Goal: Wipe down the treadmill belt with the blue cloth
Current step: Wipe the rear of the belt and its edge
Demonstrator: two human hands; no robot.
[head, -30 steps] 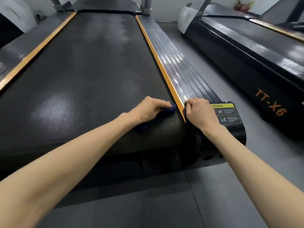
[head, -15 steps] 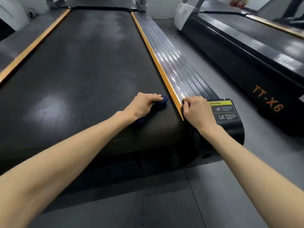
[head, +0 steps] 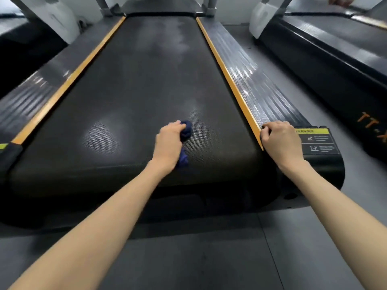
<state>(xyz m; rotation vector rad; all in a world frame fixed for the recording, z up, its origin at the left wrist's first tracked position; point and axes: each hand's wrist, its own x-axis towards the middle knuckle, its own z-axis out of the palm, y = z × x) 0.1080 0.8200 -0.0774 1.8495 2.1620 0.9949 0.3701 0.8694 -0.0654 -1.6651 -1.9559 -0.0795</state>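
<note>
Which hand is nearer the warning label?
Right. The right hand grips the side rail beside the warning label; the left hand holds the blue cloth out on the belt.

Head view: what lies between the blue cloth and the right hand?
From the crumpled dark blue cloth rightward: bare textured black treadmill belt, then the orange edge strip that the right hand grips. Head view shows it.

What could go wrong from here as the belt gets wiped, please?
The blue cloth is bunched in the left hand, so it may wipe only a narrow stripe of the belt. The right hand curls over the side rail beside the orange strip; if the belt slips under pressure, its fingers could get pinched.
</note>
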